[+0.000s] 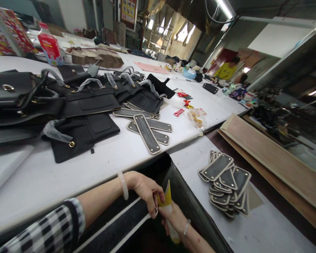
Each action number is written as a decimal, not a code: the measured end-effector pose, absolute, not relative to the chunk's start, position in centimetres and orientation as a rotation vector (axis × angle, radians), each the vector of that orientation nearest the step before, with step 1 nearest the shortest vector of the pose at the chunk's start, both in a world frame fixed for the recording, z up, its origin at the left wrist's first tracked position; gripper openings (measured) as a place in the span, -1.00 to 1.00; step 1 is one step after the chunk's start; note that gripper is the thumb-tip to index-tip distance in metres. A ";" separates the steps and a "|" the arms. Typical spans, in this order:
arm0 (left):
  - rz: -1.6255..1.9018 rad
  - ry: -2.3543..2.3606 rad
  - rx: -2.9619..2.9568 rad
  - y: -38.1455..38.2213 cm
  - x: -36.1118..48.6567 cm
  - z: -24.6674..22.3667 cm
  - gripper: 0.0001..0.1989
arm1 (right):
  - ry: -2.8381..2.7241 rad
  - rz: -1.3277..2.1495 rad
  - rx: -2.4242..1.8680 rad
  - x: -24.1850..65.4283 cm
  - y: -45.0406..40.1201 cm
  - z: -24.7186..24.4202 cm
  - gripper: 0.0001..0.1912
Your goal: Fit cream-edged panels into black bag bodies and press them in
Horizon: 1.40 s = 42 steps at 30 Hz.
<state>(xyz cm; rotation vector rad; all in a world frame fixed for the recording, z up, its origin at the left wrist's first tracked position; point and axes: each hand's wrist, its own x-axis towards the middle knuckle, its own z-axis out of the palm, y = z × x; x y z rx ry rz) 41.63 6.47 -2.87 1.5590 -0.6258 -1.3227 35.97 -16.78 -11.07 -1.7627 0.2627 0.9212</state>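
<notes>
At the near side, I see the black strip (pixel 116 228), its far end pinched by left hand (pixel 144 189); right hand (pixel 175 218) grips the yellow piece (pixel 168 198). Farther left lie black handbags (pixel 92 130); to right, studded panels (pixel 218 168).

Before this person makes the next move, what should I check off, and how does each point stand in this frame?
1. Left hand has the black strip by its end: ok, fingers closed there.
2. Right hand has the yellow piece: ok, it is gripped.
3. Far end of the strip free of snags: cannot tell, it runs out of the picture.
4. Pile of small panels squared up: not ok, they lie fanned at odd angles.
5. Red bottle capped: ok.
6. Co-worker in yellow clear of the hands: ok, well back in the room.
</notes>
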 end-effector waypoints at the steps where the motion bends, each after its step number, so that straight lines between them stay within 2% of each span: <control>1: -1.340 -0.616 1.534 6.4 41.6 -3.1 -0.19 | 0.234 0.944 -1.785 36.4 -18.0 -10.2 -0.71; 6: -1.360 -0.582 1.523 6.3 41.6 -3.7 -0.13 | 0.118 1.167 -1.768 37.8 -22.2 -2.6 -0.72; 10: -1.357 -0.558 1.538 6.3 41.6 -3.5 -0.05 | 0.012 1.395 -1.764 37.2 -19.9 1.0 -0.66; 15: -1.334 -0.531 1.584 6.6 41.4 -2.3 0.11 | -0.159 1.319 -1.852 36.3 -15.9 0.2 -0.65; 21: -1.236 -0.552 1.820 7.2 41.4 -1.7 0.09 | -0.128 1.385 -2.081 36.8 -14.7 0.1 -0.61; 28: -1.166 -0.536 1.816 7.2 41.2 -2.5 0.13 | -0.182 1.448 -2.099 37.1 -14.4 0.2 -0.67; 42: -1.132 -0.487 1.693 7.2 40.8 -3.4 0.14 | -0.138 1.427 -2.117 37.3 -13.6 0.9 -0.65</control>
